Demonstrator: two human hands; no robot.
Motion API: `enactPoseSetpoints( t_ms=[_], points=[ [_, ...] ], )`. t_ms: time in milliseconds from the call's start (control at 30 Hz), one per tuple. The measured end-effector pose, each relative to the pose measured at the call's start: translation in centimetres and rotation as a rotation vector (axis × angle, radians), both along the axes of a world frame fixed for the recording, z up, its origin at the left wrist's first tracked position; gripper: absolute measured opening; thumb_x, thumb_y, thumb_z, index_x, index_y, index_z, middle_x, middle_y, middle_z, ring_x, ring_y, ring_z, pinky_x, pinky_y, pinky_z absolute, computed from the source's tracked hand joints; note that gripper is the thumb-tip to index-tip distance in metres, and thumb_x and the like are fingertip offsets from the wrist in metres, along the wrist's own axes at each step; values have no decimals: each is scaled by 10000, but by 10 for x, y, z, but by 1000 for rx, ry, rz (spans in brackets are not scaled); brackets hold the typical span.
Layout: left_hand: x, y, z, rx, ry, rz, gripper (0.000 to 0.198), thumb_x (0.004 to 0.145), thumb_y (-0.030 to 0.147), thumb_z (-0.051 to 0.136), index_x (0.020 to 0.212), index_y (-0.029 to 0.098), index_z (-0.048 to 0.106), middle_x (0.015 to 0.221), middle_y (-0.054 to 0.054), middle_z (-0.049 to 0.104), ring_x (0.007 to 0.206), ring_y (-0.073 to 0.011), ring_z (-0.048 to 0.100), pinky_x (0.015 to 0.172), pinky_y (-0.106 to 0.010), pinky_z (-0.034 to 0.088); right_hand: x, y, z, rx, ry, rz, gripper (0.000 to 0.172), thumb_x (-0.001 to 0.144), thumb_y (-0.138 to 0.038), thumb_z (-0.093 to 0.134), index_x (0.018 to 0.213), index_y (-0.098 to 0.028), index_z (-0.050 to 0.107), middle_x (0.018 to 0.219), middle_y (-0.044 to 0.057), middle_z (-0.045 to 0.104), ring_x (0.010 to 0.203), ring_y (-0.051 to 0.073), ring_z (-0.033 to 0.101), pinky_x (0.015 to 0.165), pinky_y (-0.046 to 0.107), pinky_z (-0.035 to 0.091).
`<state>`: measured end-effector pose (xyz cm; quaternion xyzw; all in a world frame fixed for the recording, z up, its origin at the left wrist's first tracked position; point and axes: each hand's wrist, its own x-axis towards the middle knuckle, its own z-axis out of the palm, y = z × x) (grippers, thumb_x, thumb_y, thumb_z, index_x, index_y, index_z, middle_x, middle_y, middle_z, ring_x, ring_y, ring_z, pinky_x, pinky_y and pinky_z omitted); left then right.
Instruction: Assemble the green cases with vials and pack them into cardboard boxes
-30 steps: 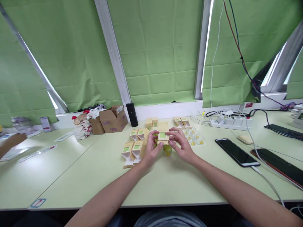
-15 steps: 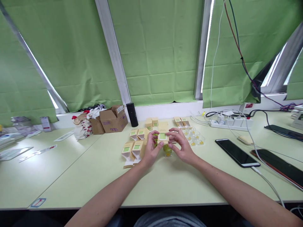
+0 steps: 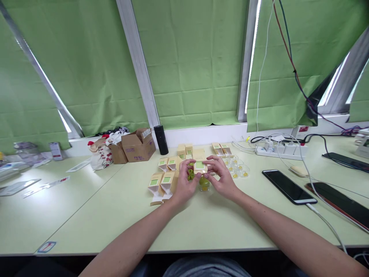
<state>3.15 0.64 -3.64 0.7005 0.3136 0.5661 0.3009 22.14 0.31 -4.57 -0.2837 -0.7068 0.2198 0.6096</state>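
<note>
Between my two hands is a small kraft cardboard box [image 3: 198, 154] with a green label or window on its face. My left hand [image 3: 186, 179] grips its left side, fingers bent. On the opposite side, my right hand [image 3: 220, 177] holds it with thumb and curled fingers. Just under the box, a round green item with a clear base [image 3: 204, 184] stands on the table. More green items [image 3: 190, 174] show partly behind my left fingers. To the left stand several similar boxes [image 3: 167, 181] with their flaps open.
Behind my right hand lies a clear plastic tray [image 3: 243, 172] with yellow-centred cups. More small boxes [image 3: 220, 149] stand at the back. A phone [image 3: 288, 185] on a white cable lies right, near a power strip [image 3: 284, 150]. An open carton [image 3: 138, 146] and black cylinder [image 3: 160, 140] stand back left.
The box in my hands has shifted slightly right and up. My left fingers have moved a little, and more green shows behind them.
</note>
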Motion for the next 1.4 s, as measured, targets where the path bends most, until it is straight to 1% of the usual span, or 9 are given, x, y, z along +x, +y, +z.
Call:
enactPoseSetpoints(
  t_ms=[133,233,467,700,967,1067,1267,1333,1400],
  points=[
    [-2,-3,6,69,55,-6,446,982,568,702,1345,319,629,1361,-102,508,1188,-257,573,1035,-429,511,0,-1,2,8,-6,-10,287,1005,-357,702,1288,-307,692,1404,100,492,838,130,695,882,416,650],
    [-3,-3,7,83,65,15,417,980,520,720,1337,317,645,1356,-104,516,1161,-251,575,1010,-421,521,0,-1,1,9,-10,-14,273,1014,-364,690,1279,-302,694,1402,104,496,837,131,691,878,416,652],
    [1,2,1,96,43,78,358,966,461,747,1282,306,684,1360,-102,536,1194,-248,591,983,-391,539,1,0,0,10,-10,-18,263,1035,-374,657,1283,-294,691,1386,106,502,851,141,709,872,411,658],
    [1,4,-1,84,29,94,320,967,412,747,1264,306,693,1345,-92,549,1150,-227,606,979,-381,538,0,1,-1,5,-19,-21,256,1048,-381,642,1283,-295,696,1388,110,505,856,145,711,867,412,661],
    [2,5,-3,96,28,115,289,975,415,740,1238,301,698,1316,-88,562,1078,-210,607,938,-368,532,1,2,-3,2,-19,-18,239,1055,-394,639,1265,-301,702,1397,108,509,844,145,715,864,424,669],
    [2,6,-2,111,30,122,275,978,408,737,1226,296,701,1304,-89,564,1068,-208,605,931,-361,541,0,3,-4,4,-19,-20,233,1056,-388,635,1261,-300,705,1382,107,517,880,158,711,844,408,670],
    [1,6,-3,111,38,133,265,984,391,728,1228,295,690,1303,-84,552,1084,-204,608,939,-354,546,-1,5,-5,-20,-13,-18,229,1056,-396,631,1246,-299,714,1374,110,522,970,188,709,808,381,672],
    [1,5,-2,96,47,128,278,985,408,727,1236,297,687,1314,-85,545,1084,-205,617,953,-365,551,-1,4,-4,-26,-10,-16,239,1049,-408,641,1247,-297,716,1372,112,522,991,197,707,823,390,673],
    [0,3,0,95,56,119,311,978,422,735,1260,301,680,1333,-91,544,1150,-229,615,1008,-393,546,0,3,-2,-31,-12,-8,266,1040,-420,653,1269,-298,713,1382,115,515,979,195,705,866,416,670]
  ],
)
